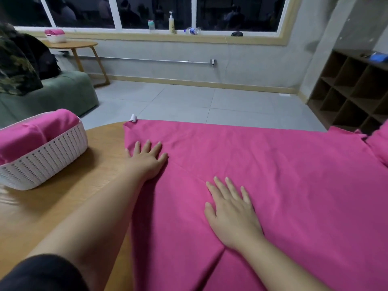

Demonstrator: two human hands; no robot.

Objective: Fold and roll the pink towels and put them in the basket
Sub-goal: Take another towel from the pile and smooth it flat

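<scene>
A large pink towel lies spread flat over the wooden table, with a white tag at its far left corner. My left hand rests flat near the towel's left edge, fingers apart. My right hand presses flat on the middle of the towel, fingers spread. At the table's left stands a white woven basket holding rolled pink towels. More pink towel fabric is bunched at the far right edge.
A green sofa with dark cushions sits beyond the basket. Far left, a small wooden side table carries another basket of pink towels. A brown cubby shelf stands at the right. Bottles line the windowsill.
</scene>
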